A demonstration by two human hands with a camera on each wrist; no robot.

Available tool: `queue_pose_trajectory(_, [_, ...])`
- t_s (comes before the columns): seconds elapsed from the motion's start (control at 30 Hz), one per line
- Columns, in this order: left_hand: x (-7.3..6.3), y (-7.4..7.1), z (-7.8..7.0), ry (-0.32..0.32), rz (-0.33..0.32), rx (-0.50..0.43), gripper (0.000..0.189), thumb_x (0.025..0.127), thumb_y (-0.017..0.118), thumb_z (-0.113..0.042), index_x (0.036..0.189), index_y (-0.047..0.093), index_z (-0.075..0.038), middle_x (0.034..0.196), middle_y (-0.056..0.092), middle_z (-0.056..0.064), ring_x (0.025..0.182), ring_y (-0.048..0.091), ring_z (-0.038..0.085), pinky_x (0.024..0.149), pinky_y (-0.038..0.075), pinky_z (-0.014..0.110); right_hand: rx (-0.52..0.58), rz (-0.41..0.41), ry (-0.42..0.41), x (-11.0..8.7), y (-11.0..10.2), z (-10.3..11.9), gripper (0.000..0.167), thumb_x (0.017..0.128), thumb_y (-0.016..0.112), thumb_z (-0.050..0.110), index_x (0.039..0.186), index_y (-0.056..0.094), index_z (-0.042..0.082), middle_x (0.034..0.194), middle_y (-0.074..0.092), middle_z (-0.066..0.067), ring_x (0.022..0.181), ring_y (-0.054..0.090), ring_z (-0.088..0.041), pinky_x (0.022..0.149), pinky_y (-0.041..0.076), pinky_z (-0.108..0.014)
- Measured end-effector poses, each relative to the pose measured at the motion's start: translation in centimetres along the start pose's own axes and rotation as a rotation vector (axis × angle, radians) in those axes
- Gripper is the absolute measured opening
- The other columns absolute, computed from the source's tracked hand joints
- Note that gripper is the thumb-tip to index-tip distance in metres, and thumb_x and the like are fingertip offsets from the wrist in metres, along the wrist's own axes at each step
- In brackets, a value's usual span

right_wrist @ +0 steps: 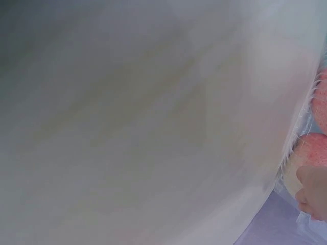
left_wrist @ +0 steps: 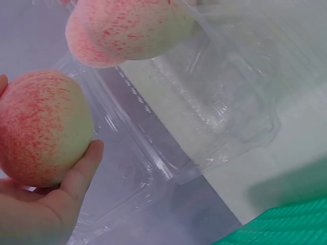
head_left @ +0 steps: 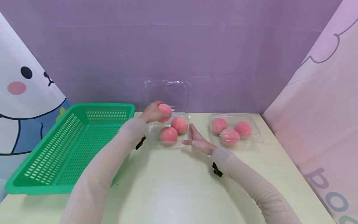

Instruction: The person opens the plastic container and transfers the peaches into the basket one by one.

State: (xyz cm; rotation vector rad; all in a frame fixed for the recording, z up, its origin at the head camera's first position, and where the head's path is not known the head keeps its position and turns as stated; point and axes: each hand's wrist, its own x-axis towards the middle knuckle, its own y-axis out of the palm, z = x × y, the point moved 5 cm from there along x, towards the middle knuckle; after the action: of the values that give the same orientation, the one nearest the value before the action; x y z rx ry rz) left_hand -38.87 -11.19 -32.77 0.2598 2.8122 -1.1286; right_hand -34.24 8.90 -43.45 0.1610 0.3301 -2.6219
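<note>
My left hand [head_left: 153, 112] grips a pink peach [head_left: 165, 112] above the back left of an open clear plastic clamshell box [head_left: 152, 137]. In the left wrist view its fingers and thumb curve round that peach [left_wrist: 43, 127]. Two more peaches, one at the back right [head_left: 179, 124] and one in front [head_left: 168, 135], sit in the box. The box's lid [head_left: 167, 93] stands raised behind it. My right hand [head_left: 199, 141] is at the box's right side, fingers extended and thumb apart, holding nothing. Pale fabric covers most of the right wrist view.
On the left stands a large green plastic basket [head_left: 16, 183] with perforated sides. A second clear box [head_left: 253, 140], holding three peaches, lies to the right on the pale table [head_left: 173, 186]. A purple cloth backdrop [head_left: 179, 46] rises behind the table.
</note>
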Motion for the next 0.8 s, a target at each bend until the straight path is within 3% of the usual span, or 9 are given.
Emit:
queue_pose_trajectory(0.33, [-1.5, -0.6, -1.2, -0.015, 0.035, 0.000, 0.075, 0.075, 0.070, -0.038, 0.138, 0.034, -0.015, 0.126, 0.048, 0.007, 0.113, 0.046, 0.028, 0.089, 0.047, 0.046, -0.003, -0.008, -0.005, -0.2, 0.0, 0.2, 0.103, 0.084, 0.065, 0.016, 0.144, -0.019, 0.013, 0.154, -0.013, -0.003, 0.142, -0.002, -0.023, 0.114, 0.009, -0.041])
queue_pose_trajectory(0.57, [-3.3, -2.0, -2.0, -0.009, 0.034, 0.009, 0.075, 0.075, 0.068, -0.040, 0.137, 0.034, -0.017, 0.125, 0.049, 0.005, 0.111, 0.047, 0.027, 0.087, 0.048, 0.047, 0.004, -0.001, -0.009, 0.0, 0.0, 0.3, 0.103, 0.084, 0.065, 0.017, 0.145, -0.019, 0.015, 0.154, -0.013, 0.001, 0.142, -0.001, -0.022, 0.114, 0.010, -0.043])
queue_pose_trajectory(0.8, [-4.5, -3.0, -0.9, 0.014, 0.034, 0.019, 0.075, 0.077, 0.067, -0.039, 0.139, 0.032, -0.015, 0.128, 0.047, 0.008, 0.110, 0.048, 0.028, 0.085, 0.049, 0.046, 0.016, 0.003, -0.006, -0.4, 0.1, -0.2, 0.103, 0.084, 0.064, 0.015, 0.144, -0.020, 0.015, 0.154, -0.014, 0.001, 0.142, -0.002, -0.023, 0.114, 0.009, -0.044])
